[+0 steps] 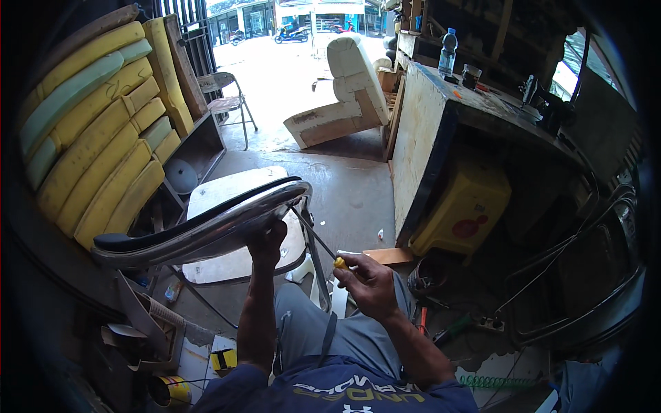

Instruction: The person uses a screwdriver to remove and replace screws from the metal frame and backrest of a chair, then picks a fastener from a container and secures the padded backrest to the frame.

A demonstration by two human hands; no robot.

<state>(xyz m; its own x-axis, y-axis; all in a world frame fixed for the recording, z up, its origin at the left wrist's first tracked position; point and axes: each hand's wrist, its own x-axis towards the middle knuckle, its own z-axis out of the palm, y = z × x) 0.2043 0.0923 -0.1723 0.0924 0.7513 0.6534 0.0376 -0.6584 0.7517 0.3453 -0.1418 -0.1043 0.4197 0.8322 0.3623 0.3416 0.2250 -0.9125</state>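
Note:
In front of me a metal chair is tilted, its chrome-rimmed, dark-padded part (pixel 206 224) lying slantwise above a pale board (pixel 234 265). My left hand (pixel 267 241) is closed under the chrome rim and supports it; some of its fingers are hidden by the frame. A screwdriver with a yellow handle (pixel 340 264) is pinched in my right hand (pixel 374 283). Its thin shaft points up and left toward the chair's frame; I cannot tell whether the tip touches it.
Yellow and green foam pieces (pixel 103 131) are stacked at left. A worn workbench (pixel 423 138) stands at right, a yellow plastic container (pixel 465 206) beneath it. Farther off are a stripped armchair (pixel 344 96) and a folding chair (pixel 224 103). Tools and a green coiled hose (pixel 496 380) lie at lower right.

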